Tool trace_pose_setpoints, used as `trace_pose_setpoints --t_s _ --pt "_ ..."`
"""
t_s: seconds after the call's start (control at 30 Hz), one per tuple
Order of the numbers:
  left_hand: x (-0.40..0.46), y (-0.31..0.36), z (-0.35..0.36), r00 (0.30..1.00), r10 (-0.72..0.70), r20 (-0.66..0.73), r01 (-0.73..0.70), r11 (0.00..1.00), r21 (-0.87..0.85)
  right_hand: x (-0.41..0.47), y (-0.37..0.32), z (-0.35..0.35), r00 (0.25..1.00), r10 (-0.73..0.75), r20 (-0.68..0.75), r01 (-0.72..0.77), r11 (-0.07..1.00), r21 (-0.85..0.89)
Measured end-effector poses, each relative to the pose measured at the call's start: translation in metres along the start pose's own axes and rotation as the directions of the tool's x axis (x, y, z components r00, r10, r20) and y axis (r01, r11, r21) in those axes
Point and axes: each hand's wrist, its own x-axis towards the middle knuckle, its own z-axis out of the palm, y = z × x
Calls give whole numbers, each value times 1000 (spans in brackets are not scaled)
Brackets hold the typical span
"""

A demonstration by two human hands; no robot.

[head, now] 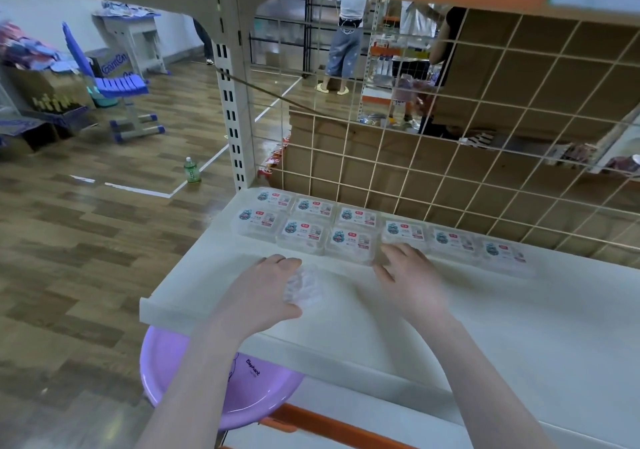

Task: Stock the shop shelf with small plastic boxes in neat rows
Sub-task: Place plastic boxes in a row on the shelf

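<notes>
Head view looks down on a white shelf (pixel 485 327) backed by a wire grid panel (pixel 450 157). Small clear plastic boxes (pixel 349 230) with printed labels lie flat along the back of the shelf: a rear row of three at the left end just before the grid, and a front row touching it that runs on to the right, six boxes side by side. The left hand (pixel 266 289) rests on the shelf in front of the rows, its fingers curled round another clear box (pixel 304 285), thumb on the near side. The right hand (pixel 408 275) reaches to the fourth box of the front row (pixel 403 235); its fingers lie loosely spread with the tips at that box's near edge, though motion blur hides whether they grip it or only touch it. Below the shelf's left corner sits a purple plastic basin (pixel 180 372), and a green bottle (pixel 192 170) stands on the wooden floor (pixel 86 258) beyond
</notes>
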Motion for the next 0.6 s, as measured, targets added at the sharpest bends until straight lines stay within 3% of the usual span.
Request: trace_pose_setpoints --t_s 0.37,0.6 --pt "15 52 25 984 146 99 -152 987 58 -58 70 -20 978 205 -31 -206 979 -11" --pt "25 97 43 956 232 180 -254 960 114 -73 101 -30 962 256 -94 -258 966 -4"
